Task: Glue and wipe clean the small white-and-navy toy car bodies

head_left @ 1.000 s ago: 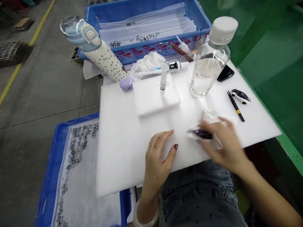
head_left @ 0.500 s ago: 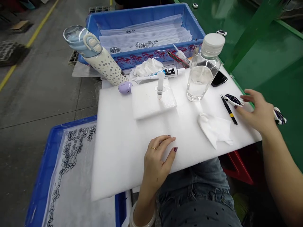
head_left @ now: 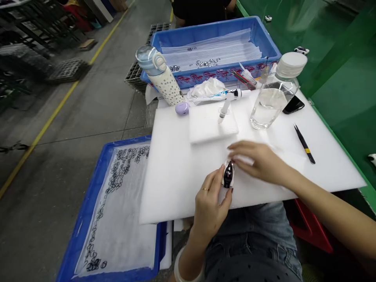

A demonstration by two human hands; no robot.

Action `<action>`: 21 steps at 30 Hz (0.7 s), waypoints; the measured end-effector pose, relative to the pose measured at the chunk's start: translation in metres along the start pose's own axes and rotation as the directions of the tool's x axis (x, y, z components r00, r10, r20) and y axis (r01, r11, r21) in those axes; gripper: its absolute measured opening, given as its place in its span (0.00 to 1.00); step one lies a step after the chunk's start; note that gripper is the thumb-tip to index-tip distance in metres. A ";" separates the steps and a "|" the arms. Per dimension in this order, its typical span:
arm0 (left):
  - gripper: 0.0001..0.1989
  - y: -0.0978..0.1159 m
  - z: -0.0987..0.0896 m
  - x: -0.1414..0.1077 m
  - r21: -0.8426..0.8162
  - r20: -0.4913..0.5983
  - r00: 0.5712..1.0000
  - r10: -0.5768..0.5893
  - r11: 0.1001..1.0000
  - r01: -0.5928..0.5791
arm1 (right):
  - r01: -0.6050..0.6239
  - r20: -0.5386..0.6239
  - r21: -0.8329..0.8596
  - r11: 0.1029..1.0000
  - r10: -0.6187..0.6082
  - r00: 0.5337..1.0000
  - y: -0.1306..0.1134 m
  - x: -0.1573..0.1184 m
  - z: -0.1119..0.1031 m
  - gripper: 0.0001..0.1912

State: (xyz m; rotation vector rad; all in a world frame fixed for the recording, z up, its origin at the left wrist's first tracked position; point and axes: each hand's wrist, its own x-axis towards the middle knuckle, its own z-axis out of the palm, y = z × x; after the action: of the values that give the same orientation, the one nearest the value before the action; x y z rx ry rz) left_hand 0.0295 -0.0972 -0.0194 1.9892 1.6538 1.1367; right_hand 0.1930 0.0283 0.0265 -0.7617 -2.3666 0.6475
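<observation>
My left hand [head_left: 212,199] is closed on a small white-and-black toy car [head_left: 228,175], pinched between thumb and fingers just above the white foam board [head_left: 173,176]. Over the car's far end is my right hand [head_left: 258,160], smeared by motion. Its fingers are stretched out with a gap between them and nothing visible in them. Whether its fingertips touch the car I cannot tell. Beyond the hands, a syringe [head_left: 225,110] stands tilted in a smaller foam block [head_left: 202,127]. Black tweezers with a yellow band [head_left: 304,143] lie to the right.
A clear bottle of liquid [head_left: 272,102], a phone [head_left: 294,105], a tube [head_left: 219,96], a purple case [head_left: 182,108] and a dotted drink bottle [head_left: 167,86] stand or lie around the board. Blue bins [head_left: 213,76] hold small dark rings. Another toy car [head_left: 301,50] sits on the green surface.
The toy car beside the tweezers has come to the board's front, into my left hand. My right hand has moved left from the board's right edge. The view has shifted.
</observation>
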 end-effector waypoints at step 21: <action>0.19 0.008 0.003 0.034 -0.237 0.002 0.994 -0.111 0.966 0.108 | -0.247 -0.047 0.642 0.726 0.359 0.932 -0.007 0.011 0.013 0.08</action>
State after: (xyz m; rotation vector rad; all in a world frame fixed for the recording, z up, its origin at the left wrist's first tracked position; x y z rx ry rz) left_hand 0.0379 -0.0674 -0.0034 1.7260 1.5325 1.2423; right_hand 0.1748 0.0273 0.0253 -0.8494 -1.6943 1.3706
